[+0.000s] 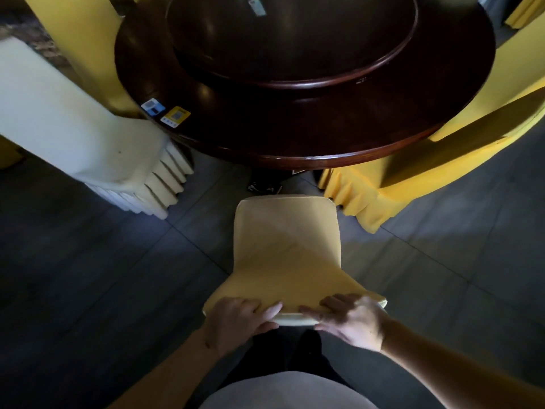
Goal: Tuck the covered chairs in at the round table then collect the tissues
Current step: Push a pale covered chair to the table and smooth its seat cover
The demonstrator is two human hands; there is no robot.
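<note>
A chair in a yellow cover stands right in front of me, its seat pointing at the dark round table and a gap of floor between them. My left hand and my right hand both grip the top edge of its backrest, fingers curled over the cloth. A cream-covered chair sits at the table's left edge. A yellow-covered chair sits at the right edge. No tissues are visible.
A raised turntable fills the table's middle, with a small card on it. A blue-white sticker and a yellow sticker lie near the table's left rim. More yellow covers stand behind. The floor is grey tile.
</note>
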